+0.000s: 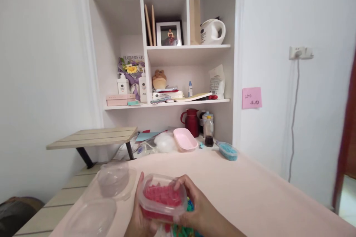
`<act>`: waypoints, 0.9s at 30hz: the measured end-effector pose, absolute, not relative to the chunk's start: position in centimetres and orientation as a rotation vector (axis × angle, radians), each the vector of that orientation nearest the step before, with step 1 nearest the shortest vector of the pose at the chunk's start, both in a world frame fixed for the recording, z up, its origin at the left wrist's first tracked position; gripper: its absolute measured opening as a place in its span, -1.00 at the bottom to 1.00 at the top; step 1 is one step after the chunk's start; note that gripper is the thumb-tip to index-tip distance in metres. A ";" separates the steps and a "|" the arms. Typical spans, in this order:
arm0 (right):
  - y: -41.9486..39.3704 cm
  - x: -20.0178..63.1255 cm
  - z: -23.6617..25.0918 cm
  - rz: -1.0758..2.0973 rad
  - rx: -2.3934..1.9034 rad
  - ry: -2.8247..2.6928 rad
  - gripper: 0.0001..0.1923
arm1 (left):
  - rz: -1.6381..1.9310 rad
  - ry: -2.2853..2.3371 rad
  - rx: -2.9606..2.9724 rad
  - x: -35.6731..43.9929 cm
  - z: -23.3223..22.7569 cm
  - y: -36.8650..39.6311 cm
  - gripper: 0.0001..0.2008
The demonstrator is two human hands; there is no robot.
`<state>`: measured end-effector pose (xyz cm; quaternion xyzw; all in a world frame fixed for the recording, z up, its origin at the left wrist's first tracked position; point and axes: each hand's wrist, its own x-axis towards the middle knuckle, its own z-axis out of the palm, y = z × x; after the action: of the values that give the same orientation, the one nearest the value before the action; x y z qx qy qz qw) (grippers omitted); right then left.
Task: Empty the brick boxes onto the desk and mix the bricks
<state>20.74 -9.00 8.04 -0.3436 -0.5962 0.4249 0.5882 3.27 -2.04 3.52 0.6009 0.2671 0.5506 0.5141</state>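
Between my two hands is a clear plastic box (pixel 164 200) filled with small red-pink pieces, tilted toward me above the table. My left hand (pixel 139 209) is wrapped round its left side and underside. On the right, my right hand (pixel 196 203) grips the box with the thumb and fingers at its rim and side. Whether a lid is fitted on the box I cannot tell. Loose green, blue and yellow pieces (pixel 187 229) lie partly hidden below the box and my right hand. To the left stand a clear round container (pixel 113 179) and a clear plastic lid or shallow container (pixel 91 217).
A pink tray (pixel 185 140) and a box of blue pieces (pixel 228 152) sit at the table's far side. Behind them are a dark red jug (pixel 191 123) and a bottle of dark liquid (pixel 208 133). A slatted wooden stand (pixel 91 137) rises at left, below a white shelf unit (pixel 189 47).
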 end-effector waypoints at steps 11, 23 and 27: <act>-11.0 21.2 7.2 0.821 -0.953 -1.593 -0.51 | 1.240 0.589 1.259 2.3 3.6 -2.5 0.13; -12.1 21.8 7.3 0.847 -1.089 -1.627 -0.49 | 1.113 0.646 1.337 2.1 4.1 -3.4 0.18; -11.9 21.8 6.9 0.856 -1.106 -1.647 -0.37 | 1.122 0.689 1.360 2.1 4.4 -3.6 0.18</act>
<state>21.81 -11.90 6.88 -0.4517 -0.6723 0.3493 0.4712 2.11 -3.57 4.38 0.5828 0.2953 0.4809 0.5847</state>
